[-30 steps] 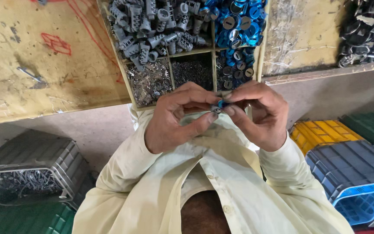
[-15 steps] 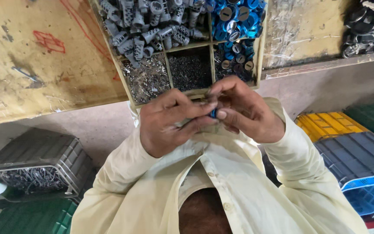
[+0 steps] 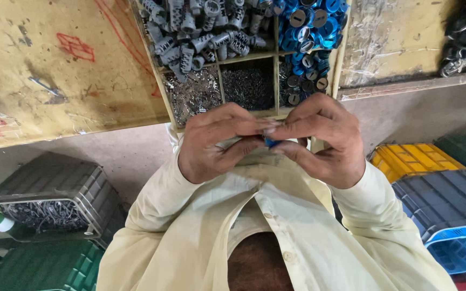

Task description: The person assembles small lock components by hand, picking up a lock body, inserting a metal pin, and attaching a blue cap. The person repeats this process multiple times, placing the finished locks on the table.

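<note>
Blue cap [image 3: 270,143], small, stiff and likely light, sits pinched by its edges between both hands: left hand [image 3: 217,143] and right hand [image 3: 324,143] closed together on it. Beyond, a divided tray [image 3: 219,58] on the tabletop [image 3: 55,81] holds grey and blue parts.

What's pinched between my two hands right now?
In the head view, a small blue part sits between the left hand and right hand, mostly hidden by the fingertips.

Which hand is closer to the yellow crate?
The right hand. It is just left of the yellow crate in the picture, while the left hand is farther off, on the other side of the right hand.
</note>
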